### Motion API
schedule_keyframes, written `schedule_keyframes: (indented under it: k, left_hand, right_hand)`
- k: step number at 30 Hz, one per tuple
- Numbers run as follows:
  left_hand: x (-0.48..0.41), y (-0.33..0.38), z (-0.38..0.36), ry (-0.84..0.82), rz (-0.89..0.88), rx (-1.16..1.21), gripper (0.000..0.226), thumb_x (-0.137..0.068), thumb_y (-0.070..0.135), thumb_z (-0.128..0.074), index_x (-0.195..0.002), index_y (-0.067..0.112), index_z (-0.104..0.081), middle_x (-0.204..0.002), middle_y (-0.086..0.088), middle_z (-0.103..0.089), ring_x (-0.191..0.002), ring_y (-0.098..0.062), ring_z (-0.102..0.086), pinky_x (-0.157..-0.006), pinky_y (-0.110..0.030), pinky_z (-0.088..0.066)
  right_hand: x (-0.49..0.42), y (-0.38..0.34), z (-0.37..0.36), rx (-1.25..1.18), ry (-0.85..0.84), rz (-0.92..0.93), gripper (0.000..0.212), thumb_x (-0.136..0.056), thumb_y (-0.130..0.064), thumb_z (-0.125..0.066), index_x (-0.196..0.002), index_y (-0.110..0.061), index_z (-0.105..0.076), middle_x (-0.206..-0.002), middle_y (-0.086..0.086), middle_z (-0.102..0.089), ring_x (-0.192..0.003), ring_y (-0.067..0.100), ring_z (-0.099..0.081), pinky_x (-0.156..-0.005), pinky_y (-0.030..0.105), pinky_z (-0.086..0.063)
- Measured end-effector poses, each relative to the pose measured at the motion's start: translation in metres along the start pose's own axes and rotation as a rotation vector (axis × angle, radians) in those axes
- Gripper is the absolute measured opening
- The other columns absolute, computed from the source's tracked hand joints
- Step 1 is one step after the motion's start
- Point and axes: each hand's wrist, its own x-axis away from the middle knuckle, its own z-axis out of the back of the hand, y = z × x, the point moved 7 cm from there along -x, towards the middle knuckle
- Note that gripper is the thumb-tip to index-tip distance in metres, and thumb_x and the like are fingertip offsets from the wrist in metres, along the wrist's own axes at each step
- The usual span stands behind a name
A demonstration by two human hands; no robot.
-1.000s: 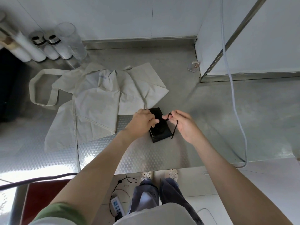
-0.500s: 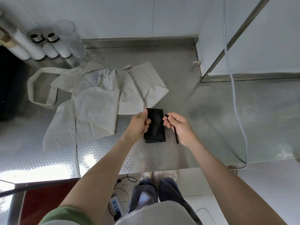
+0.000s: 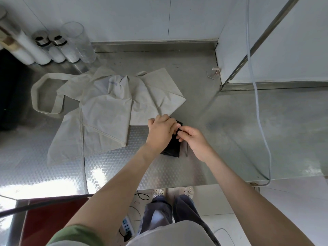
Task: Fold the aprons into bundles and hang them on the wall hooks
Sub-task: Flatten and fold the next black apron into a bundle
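The steel table (image 3: 248,139) stands in a corner of white wall panels (image 3: 142,18). A white cable (image 3: 259,107) hangs over its right part. At the far left stand two lidded jars (image 3: 53,52) with white content and a clear tall container (image 3: 79,43); what it holds I cannot tell. A beige apron (image 3: 110,110) lies spread at the left. Near the middle, the left hand (image 3: 160,132) grips the black apron bundle (image 3: 173,148) with curled fingers, and the right hand (image 3: 193,139) pinches its strap (image 3: 186,148).
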Motion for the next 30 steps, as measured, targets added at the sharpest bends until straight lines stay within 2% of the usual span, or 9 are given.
schedule_keyframes:
  k: [3, 7, 12, 15, 17, 20, 25, 28, 30]
  left_hand:
    - [0.003, -0.009, -0.017, -0.132, 0.154, -0.048, 0.037, -0.100, 0.038, -0.043, -0.091, 0.012, -0.068, -0.092, -0.004, -0.062, -0.090, -0.022, -0.056, -0.073, -0.028, -0.014]
    - [0.011, -0.012, -0.025, -0.151, 0.183, -0.031, 0.025, -0.101, 0.030, -0.044, -0.106, 0.019, -0.066, -0.100, 0.003, -0.066, -0.100, -0.019, -0.052, -0.075, -0.029, -0.015]
    - [0.019, 0.001, -0.031, -0.090, -0.018, -0.084, 0.012, -0.085, 0.016, -0.062, -0.078, 0.015, -0.071, -0.074, -0.003, -0.062, -0.072, -0.029, -0.059, -0.068, -0.036, -0.028]
    - [0.020, 0.000, -0.042, -0.269, 0.002, -0.061, 0.028, -0.098, 0.034, -0.051, -0.106, 0.015, -0.070, -0.100, -0.005, -0.061, -0.098, -0.026, -0.052, -0.082, -0.034, -0.023]
    - [0.018, -0.005, -0.042, -0.281, 0.057, -0.029, 0.033, -0.097, 0.042, -0.050, -0.107, 0.017, -0.069, -0.104, -0.002, -0.061, -0.103, -0.021, -0.050, -0.086, -0.031, -0.021]
    - [0.015, -0.015, -0.038, -0.258, 0.228, 0.192, 0.026, -0.093, 0.041, -0.057, -0.092, 0.019, -0.071, -0.089, 0.005, -0.063, -0.098, -0.017, -0.053, -0.085, -0.030, -0.023]
    - [0.020, -0.030, -0.046, -0.397, 0.430, 0.644, 0.024, -0.089, 0.034, -0.065, -0.066, 0.028, -0.064, -0.062, 0.013, -0.056, -0.069, -0.006, -0.053, -0.083, -0.034, -0.039]
    - [0.025, -0.027, -0.045, -0.454, 0.498, 0.957, 0.023, -0.093, 0.019, -0.062, -0.071, 0.019, -0.066, -0.065, 0.010, -0.060, -0.066, -0.004, -0.055, -0.074, -0.024, -0.043]
    - [0.026, -0.022, -0.044, -0.496, 0.515, 1.067, 0.019, -0.096, 0.013, -0.057, -0.080, 0.014, -0.069, -0.075, 0.006, -0.066, -0.074, -0.003, -0.061, -0.077, -0.019, -0.048]
  right_hand:
    - [-0.001, 0.008, 0.001, -0.074, 0.097, -0.035, 0.021, -0.096, -0.002, -0.051, -0.082, -0.013, -0.063, -0.073, 0.001, -0.058, -0.066, 0.006, -0.052, -0.066, 0.017, -0.045]
    - [0.000, 0.015, 0.003, -0.227, 0.252, -0.094, 0.020, -0.095, -0.002, -0.053, -0.079, -0.008, -0.061, -0.069, 0.004, -0.056, -0.061, 0.009, -0.049, -0.060, 0.015, -0.046]
    - [0.001, 0.024, 0.003, -0.270, 0.389, -0.123, 0.016, -0.093, -0.006, -0.058, -0.078, -0.007, -0.058, -0.066, 0.003, -0.056, -0.055, 0.008, -0.048, -0.059, 0.019, -0.045]
    - [0.002, 0.026, 0.003, -0.242, 0.423, -0.128, 0.020, -0.094, -0.010, -0.058, -0.075, -0.010, -0.053, -0.062, 0.000, -0.053, -0.057, 0.009, -0.047, -0.063, 0.022, -0.045]
    - [0.002, 0.023, 0.001, -0.243, 0.411, -0.108, 0.022, -0.095, -0.010, -0.056, -0.073, -0.010, -0.052, -0.060, -0.002, -0.052, -0.056, 0.008, -0.046, -0.063, 0.021, -0.044]
    - [0.005, 0.021, 0.000, -0.318, 0.394, -0.083, 0.026, -0.100, -0.014, -0.047, -0.075, -0.011, -0.055, -0.064, -0.002, -0.054, -0.055, 0.007, -0.048, -0.061, 0.019, -0.044]
    - [0.007, 0.024, 0.007, -0.487, 0.331, -0.046, 0.030, -0.104, -0.013, -0.037, -0.091, -0.009, -0.064, -0.070, 0.004, -0.055, -0.063, 0.011, -0.052, -0.073, 0.026, -0.046]
    - [0.007, 0.021, 0.009, -0.420, 0.262, 0.025, 0.030, -0.103, -0.005, -0.035, -0.103, -0.013, -0.064, -0.076, 0.002, -0.059, -0.071, 0.009, -0.057, -0.078, 0.025, -0.047]
    - [0.007, 0.019, 0.010, -0.249, 0.225, 0.063, 0.034, -0.102, -0.002, -0.035, -0.111, -0.020, -0.062, -0.084, 0.000, -0.063, -0.082, 0.008, -0.059, -0.079, 0.021, -0.046]
